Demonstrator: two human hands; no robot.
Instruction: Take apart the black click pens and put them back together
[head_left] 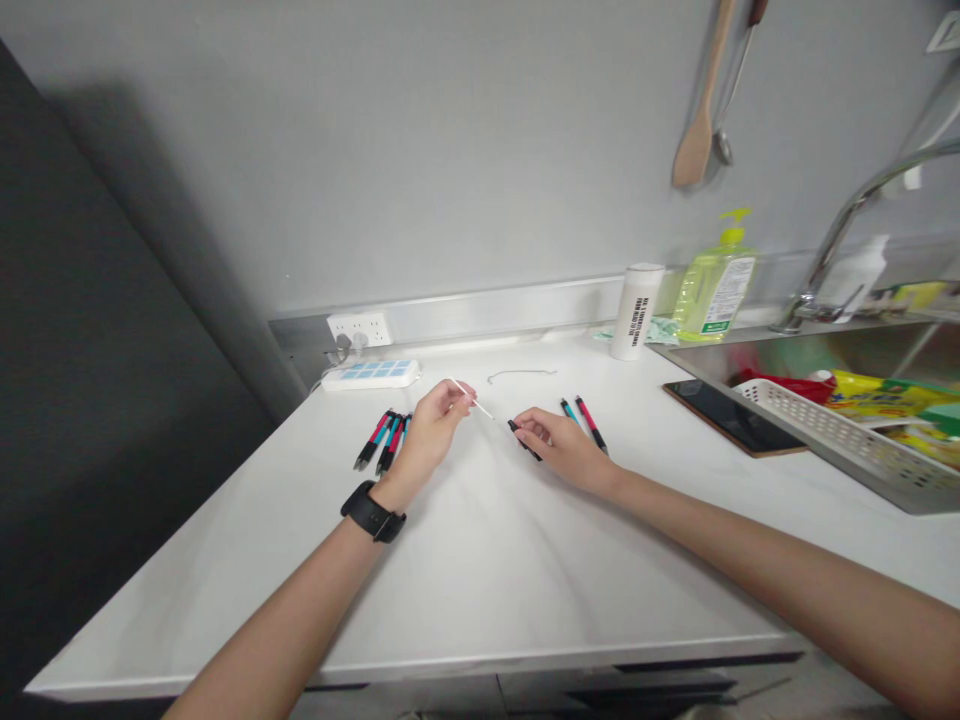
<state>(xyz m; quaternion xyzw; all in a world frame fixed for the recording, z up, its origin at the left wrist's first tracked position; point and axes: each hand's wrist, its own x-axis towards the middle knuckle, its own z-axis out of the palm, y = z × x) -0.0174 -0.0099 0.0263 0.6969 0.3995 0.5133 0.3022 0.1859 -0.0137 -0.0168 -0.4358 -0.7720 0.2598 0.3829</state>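
Observation:
My left hand [444, 415], with a dark watch on the wrist, pinches a thin white pen refill [482, 407] that slants down to the right. In my right hand [551, 440] is a black pen barrel [524, 441], its open end facing the refill's tip with a small gap between them. Several red-black and blue-black pens [384, 440] lie beside my left wrist. Just past my right hand rest a blue-black pen [570, 410] and a red-black pen [590, 424], partly hidden by that hand.
A power strip [371, 374] sits back left below a wall socket [361, 328]. At the back right stand a white canister [637, 312] and a soap bottle [716, 285]. A phone [731, 418] lies by the sink, near a white basket [847, 435]. A thin wire [523, 373] lies behind my hands.

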